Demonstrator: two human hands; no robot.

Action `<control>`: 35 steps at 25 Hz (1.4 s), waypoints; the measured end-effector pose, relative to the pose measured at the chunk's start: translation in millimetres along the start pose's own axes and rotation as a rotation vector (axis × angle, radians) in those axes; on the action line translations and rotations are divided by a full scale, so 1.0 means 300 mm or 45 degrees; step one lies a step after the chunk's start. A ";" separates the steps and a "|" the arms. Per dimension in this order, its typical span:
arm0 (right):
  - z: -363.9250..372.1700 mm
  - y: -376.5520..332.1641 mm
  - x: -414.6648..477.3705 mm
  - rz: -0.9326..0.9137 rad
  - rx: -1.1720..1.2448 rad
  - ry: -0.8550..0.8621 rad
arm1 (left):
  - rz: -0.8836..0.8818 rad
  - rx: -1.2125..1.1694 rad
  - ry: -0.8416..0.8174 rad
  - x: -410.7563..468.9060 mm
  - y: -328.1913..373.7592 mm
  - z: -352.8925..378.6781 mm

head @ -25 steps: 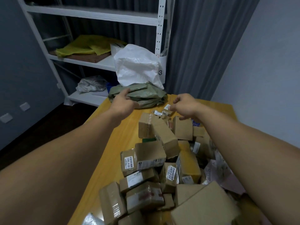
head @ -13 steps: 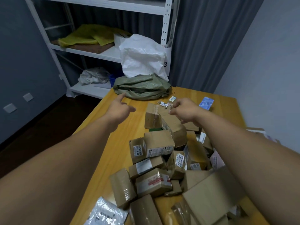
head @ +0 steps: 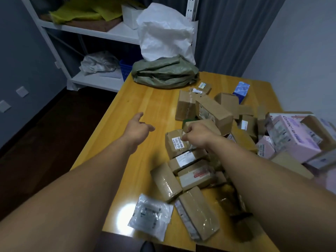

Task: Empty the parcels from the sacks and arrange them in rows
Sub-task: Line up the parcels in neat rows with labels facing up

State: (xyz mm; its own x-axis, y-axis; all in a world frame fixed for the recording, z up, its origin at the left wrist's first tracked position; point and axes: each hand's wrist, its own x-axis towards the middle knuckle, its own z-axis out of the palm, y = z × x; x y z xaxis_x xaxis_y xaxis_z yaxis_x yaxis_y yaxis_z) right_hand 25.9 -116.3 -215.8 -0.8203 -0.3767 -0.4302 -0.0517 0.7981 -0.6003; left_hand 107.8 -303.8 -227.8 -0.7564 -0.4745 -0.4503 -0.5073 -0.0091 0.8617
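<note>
A wooden table (head: pixel 145 99) filled most of the view, its left half bare, probably kept free for the rows. Behind its far edge stood a white shelf unit (head: pixel 101 33) with yellow cloth on it. At the far end of the table lay a flattened green sack (head: pixel 163 73) with a crumpled white sack (head: pixel 163 31) leaning behind it; both looked emptied and set aside. The parcels (head: pixel 209 160), mostly brown taped cartons, sprawled in a loose heap over the right half of the table, no rows formed yet. A pink box (head: pixel 294 137) at the right edge carried handwriting-style print, too blurred to read with confidence. A blue box (head: pixel 241 90) sat at the far side of the heap, and a clear plastic pouch (head: pixel 151 217) lay apart near the front edge. The left hand (head: pixel 138 130) hovered over bare wood, fingers spread and empty. The right hand (head: pixel 196 137) rested on a small carton (head: pixel 175 142) at the heap's left edge, fingers curled against it, seemingly taking hold. Its white label read "45-4-1403"; the smaller lines below were illegible.
</note>
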 end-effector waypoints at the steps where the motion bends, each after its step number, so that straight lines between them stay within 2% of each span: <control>1: 0.044 -0.001 -0.001 0.018 0.019 -0.016 | -0.016 -0.008 0.002 -0.005 -0.031 -0.005; 4: 0.190 -0.010 -0.008 0.081 0.045 -0.083 | -0.083 -0.015 0.022 -0.023 -0.154 -0.020; 7: 0.319 0.030 -0.027 0.114 -0.122 -0.130 | -0.254 0.021 0.012 -0.038 -0.307 -0.028; 10: 0.406 0.101 -0.078 0.234 -0.468 -0.407 | -0.522 0.192 -0.041 -0.067 -0.472 -0.017; 12: 0.454 0.157 -0.112 0.319 -0.729 -0.636 | -0.691 0.298 -0.187 -0.108 -0.552 0.018; 14: 0.487 0.220 -0.148 0.367 -1.011 -0.733 | -0.808 0.397 -0.322 -0.132 -0.606 0.060; 16: 0.511 0.304 -0.183 0.357 -1.171 -0.725 | -0.849 0.444 -0.383 -0.130 -0.653 0.108; 21: 0.538 0.473 -0.186 0.349 -1.201 -0.519 | -0.783 0.342 -0.485 -0.099 -0.679 0.234; 24: 0.514 0.513 -0.148 0.376 -1.072 -0.367 | -0.715 0.166 -0.408 -0.067 -0.648 0.278; 27: 0.451 0.517 -0.114 0.301 -0.768 -0.255 | -0.593 0.117 -0.389 0.016 -0.629 0.305; 30: 0.425 0.498 -0.074 0.310 -0.506 -0.105 | -0.579 -0.015 -0.356 0.053 -0.556 0.305; 35: 0.432 0.485 0.054 0.438 -0.031 -0.037 | -0.461 -0.031 -0.216 0.208 -0.543 0.291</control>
State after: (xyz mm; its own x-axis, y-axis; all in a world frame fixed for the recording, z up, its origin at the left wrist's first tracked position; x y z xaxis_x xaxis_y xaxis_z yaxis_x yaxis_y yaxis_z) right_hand 78.9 -67.2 -397.7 -0.7755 -0.0963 -0.6240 0.2116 0.8915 -0.4005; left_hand 107.2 -255.1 -416.6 -0.5888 -0.2847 -0.7565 -0.7454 -0.1707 0.6444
